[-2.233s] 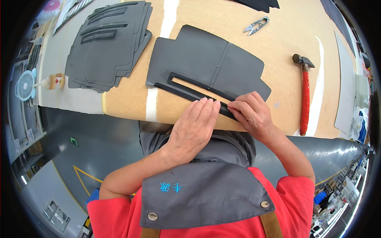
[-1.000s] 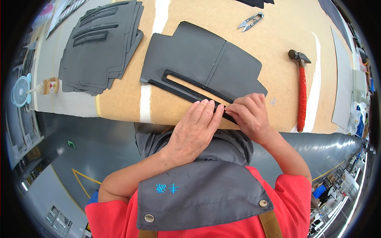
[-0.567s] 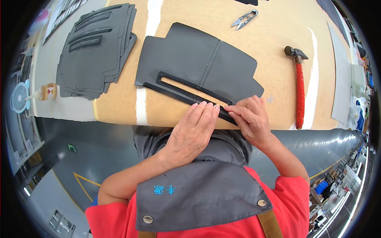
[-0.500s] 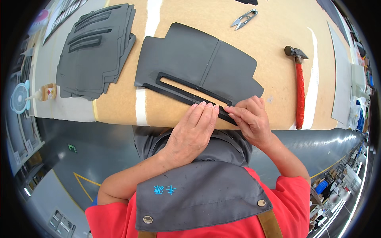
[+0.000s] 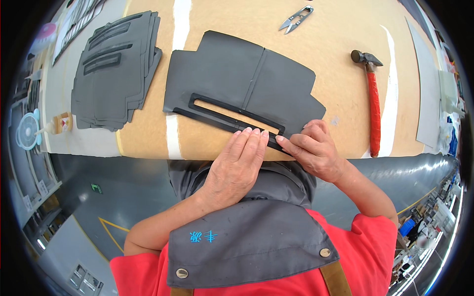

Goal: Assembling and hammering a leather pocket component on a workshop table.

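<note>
A dark grey sheet panel (image 5: 222, 64) lies on the table before me, with a seam across it and a long slot framed in black. Along its near edge runs a black strip (image 5: 207, 122). My left hand (image 5: 234, 167) rests its straight, side-by-side fingers flat on this strip, below the slot. Just to the right, my right hand (image 5: 315, 150) pinches the near edge of the panel at the strip's right end, thumb on top and fingers curled. Whatever lies beneath the right fingers is hidden.
A stack of similar grey panels (image 5: 116, 89) sits at the left, with a small glue-like bottle (image 5: 62, 122) beside it. A hammer (image 5: 374, 108) with a red-wrapped handle lies to the right. Thread snips (image 5: 296, 19) lie at the far side. The table's front edge runs close under my hands.
The whole view has shifted slightly. Both hands stay at the panel's near edge, and the right fingers have changed their pinch a little.
</note>
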`<state>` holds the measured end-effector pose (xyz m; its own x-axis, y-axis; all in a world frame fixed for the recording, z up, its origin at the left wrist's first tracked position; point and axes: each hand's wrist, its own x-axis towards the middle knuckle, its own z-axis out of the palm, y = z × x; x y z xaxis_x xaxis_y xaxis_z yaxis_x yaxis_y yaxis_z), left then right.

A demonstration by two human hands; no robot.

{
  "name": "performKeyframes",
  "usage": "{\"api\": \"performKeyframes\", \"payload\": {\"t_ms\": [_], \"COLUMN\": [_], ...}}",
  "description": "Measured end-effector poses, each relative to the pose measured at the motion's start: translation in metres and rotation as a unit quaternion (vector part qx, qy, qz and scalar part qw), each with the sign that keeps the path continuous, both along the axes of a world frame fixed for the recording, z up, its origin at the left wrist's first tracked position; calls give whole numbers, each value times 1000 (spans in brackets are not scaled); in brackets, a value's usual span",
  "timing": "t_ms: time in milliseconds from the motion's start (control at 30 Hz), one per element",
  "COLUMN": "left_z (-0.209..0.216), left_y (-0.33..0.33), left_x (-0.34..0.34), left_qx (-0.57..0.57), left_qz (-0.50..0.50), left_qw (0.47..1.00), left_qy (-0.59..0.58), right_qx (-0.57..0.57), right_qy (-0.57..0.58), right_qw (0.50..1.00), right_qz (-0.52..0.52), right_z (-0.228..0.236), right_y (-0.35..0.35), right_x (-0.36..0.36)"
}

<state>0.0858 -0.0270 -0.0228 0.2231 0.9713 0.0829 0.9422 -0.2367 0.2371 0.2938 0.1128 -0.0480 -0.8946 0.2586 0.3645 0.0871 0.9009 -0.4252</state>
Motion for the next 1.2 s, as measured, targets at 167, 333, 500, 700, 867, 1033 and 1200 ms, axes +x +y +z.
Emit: {"api": "performKeyframes", "payload": {"t_ms": [167,333,500,700,867,1033,1200], "left_z": [2,1,2,-5,-5,1,1], "left_y": [0,-2,-3,-4,6,7,-9], "left_x": [-1,0,1,9,29,26,0], "left_qx": [-14,-28,-25,1,3,-35,21], "left_qz": [7,11,7,24,54,55,54], "left_qw": [999,997,998,999,998,991,990], "left_qy": [-45,-71,-54,-49,-45,-120,-131], "right_qx": [5,32,40,79,94,-227,-322], "right_qy": [-6,6,15,34,-28,-94,-81], "right_qw": [1000,999,999,982,863,801,830], "right_qz": [-4,-2,-3,-169,-495,-546,-449], "right_z": [1,-2,-3,-1,12,29,51], "right_y": [-1,-3,-3,17,63,79,20], "right_x": [1,1,2,30,77,90,70]}}
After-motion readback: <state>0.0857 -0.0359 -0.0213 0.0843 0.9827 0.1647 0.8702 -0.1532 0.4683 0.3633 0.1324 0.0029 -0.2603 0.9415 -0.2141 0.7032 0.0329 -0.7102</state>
